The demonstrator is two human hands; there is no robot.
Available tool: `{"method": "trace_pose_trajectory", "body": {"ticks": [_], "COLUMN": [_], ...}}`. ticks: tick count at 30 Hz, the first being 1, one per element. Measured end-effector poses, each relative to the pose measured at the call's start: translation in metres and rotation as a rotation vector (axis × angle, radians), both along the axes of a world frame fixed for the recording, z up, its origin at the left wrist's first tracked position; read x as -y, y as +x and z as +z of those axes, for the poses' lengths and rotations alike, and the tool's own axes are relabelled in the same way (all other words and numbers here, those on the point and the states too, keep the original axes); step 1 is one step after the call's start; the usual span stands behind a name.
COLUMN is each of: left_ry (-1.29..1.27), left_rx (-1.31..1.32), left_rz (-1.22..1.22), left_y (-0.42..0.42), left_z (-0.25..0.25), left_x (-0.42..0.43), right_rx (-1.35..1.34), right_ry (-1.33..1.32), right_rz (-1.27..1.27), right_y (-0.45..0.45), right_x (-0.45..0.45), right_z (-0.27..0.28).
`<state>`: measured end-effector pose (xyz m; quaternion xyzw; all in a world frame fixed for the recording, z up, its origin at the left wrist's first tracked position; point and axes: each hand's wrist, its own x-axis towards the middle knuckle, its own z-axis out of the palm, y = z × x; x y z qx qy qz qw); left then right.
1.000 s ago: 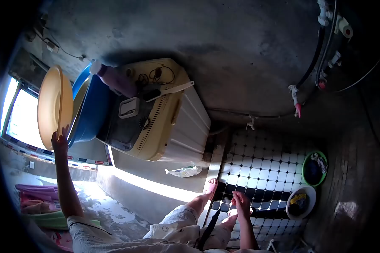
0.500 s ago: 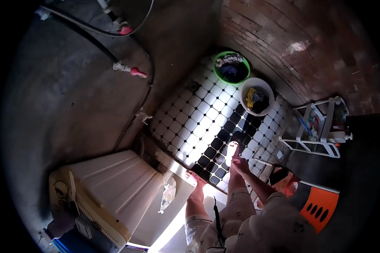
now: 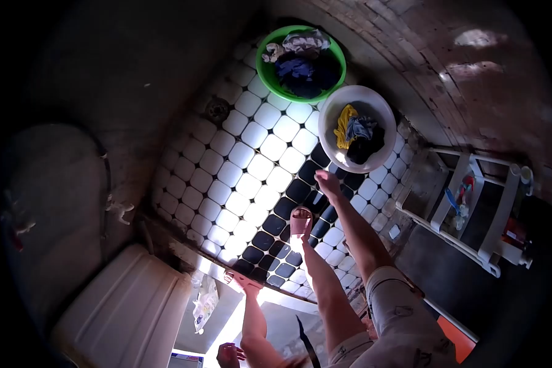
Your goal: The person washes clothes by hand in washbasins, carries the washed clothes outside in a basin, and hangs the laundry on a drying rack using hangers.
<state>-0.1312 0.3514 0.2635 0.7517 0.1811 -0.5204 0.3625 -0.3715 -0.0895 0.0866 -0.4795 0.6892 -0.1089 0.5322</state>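
Observation:
My right hand [image 3: 328, 184] is stretched out low over the tiled floor, just below the white basin [image 3: 387, 116] and apart from its rim. Its fingers point away from me and are too dim to make out. In the basin lie yellow cloth [image 3: 345, 126], grey-blue cloth [image 3: 360, 127] and black cloth [image 3: 365, 147]. Behind it stands a green basin [image 3: 260, 70] with dark blue cloth [image 3: 303, 75] and pale patterned cloth [image 3: 306, 43]. My left hand [image 3: 230, 354] hangs at the bottom edge beside my leg, fingers loosely apart with nothing visible in them.
A white rack [image 3: 451, 193] holding small items stands at the right by the brick wall [image 3: 435, 80]. A ridged pale cabinet [image 3: 126, 300] is at lower left, with a plastic bag [image 3: 205, 303] beside it. My sandalled foot [image 3: 300, 224] is on the tiles [image 3: 251, 168], past a raised ledge.
The view has moved closer to the basins. My right hand has reached forward from beside my knee toward the white basin. My left hand has come into view at the bottom.

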Motion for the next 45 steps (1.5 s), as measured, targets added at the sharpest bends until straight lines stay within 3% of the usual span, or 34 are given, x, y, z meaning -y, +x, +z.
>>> {"method": "trace_pose_trajectory", "body": {"ticks": [1, 4, 6, 7, 8, 9, 11, 13, 14, 15, 17, 21, 22, 24, 26, 29, 32, 33, 34, 35, 37, 39, 40, 41, 42, 43, 45], "left_ry": [-0.058, -0.343, -0.442, -0.395, -0.404, -0.378, -0.323, -0.237, -0.273, -0.305, -0.347, -0.285, -0.177, 0.102, 0.209, 0.103, -0.035, -0.004, 0.035, -0.020, -0.026, -0.078, -0.166, -0.188, -0.217, -0.244, -0.176], "left_rx": [-0.088, -0.294, -0.313, -0.238, -0.276, -0.258, -0.224, -0.185, -0.136, -0.082, -0.057, -0.072, -0.097, -0.223, -0.270, -0.155, -0.022, -0.004, 0.034, 0.087, 0.169, -0.058, -0.120, -0.152, -0.159, -0.170, -0.234], "left_rz": [0.154, 0.710, 0.808, 0.796, 0.803, 0.802, 0.799, 0.888, 0.857, 0.824, 0.774, 0.807, 0.692, 0.261, -0.029, -0.053, -0.153, -0.202, -0.223, -0.172, -0.287, -0.189, -0.088, -0.047, -0.035, -0.023, -0.046], "left_y": [-0.013, -0.036, -0.037, -0.039, -0.037, -0.037, -0.036, -0.041, -0.044, -0.045, -0.040, -0.042, -0.046, -0.059, -0.064, -0.055, -0.034, -0.022, -0.008, 0.002, 0.024, 0.046, 0.050, 0.053, 0.057, 0.061, 0.072], "left_z": [-0.068, -0.245, -0.300, -0.300, -0.301, -0.298, -0.291, -0.280, -0.290, -0.297, -0.305, -0.301, -0.259, -0.129, -0.056, -0.092, -0.150, -0.172, -0.187, -0.208, -0.259, -0.278, -0.266, -0.275, -0.284, -0.292, -0.282], "left_x": [0.010, -0.005, -0.033, -0.029, -0.025, -0.016, 0.004, 0.024, 0.014, 0.002, -0.008, -0.017, 0.002, 0.053, 0.089, 0.115, 0.131, 0.137, 0.153, 0.160, 0.162, 0.174, 0.198, 0.206, 0.209, 0.211, 0.220], "right_rx": [0.041, 0.079, -0.029, -0.187, -0.327, -0.424, -0.464, -0.440, -0.496, -0.493, -0.601, -0.891, -0.839, -0.743, -0.631, -0.576, -0.427, -0.302, 0.028, 0.176, 0.120, -0.195, -0.319, -0.072, 0.354, 0.384, 0.128], "right_ry": [-0.006, -0.017, -0.150, -0.186, -0.409, -0.386, -0.711, -0.478, -0.457, -0.271, -0.216, -0.493, -0.505, -0.430, -0.415, -0.419, -0.254, -0.263, -0.215, -0.271, -0.689, -0.874, -0.820, -0.339, 0.300, 0.376, 0.302], "right_rz": [0.013, -0.080, 0.024, 0.217, 0.421, 0.507, 0.679, 0.828, 0.872, 0.854, 0.867, 0.998, 0.994, 1.001, 1.005, 1.081, 1.252, 1.254, 1.298, 1.291, 0.953, 0.504, 0.423, 0.140, -0.119, -0.182, -0.303], "right_y": [-0.002, 0.015, 0.030, 0.035, 0.039, 0.051, 0.066, 0.087, 0.096, 0.103, 0.112, 0.119, 0.117, 0.114, 0.111, 0.110, 0.106, 0.100, 0.098, 0.103, 0.109, 0.107, 0.095, 0.083, 0.056, 0.081, 0.070], "right_x": [0.023, 0.093, 0.130, 0.149, 0.163, 0.176, 0.204, 0.234, 0.243, 0.257, 0.267, 0.230, 0.214, 0.181, 0.144, 0.067, -0.013, -0.041, -0.053, -0.053, -0.032, 0.013, 0.038, 0.063, 0.094, 0.091, 0.097], "right_z": [-0.036, -0.068, -0.077, -0.077, -0.087, -0.087, -0.114, -0.112, -0.115, -0.119, -0.124, -0.111, -0.109, -0.105, -0.100, -0.093, -0.089, -0.093, -0.080, -0.052, -0.021, -0.038, -0.069, -0.103, -0.145, -0.110, -0.159]}}
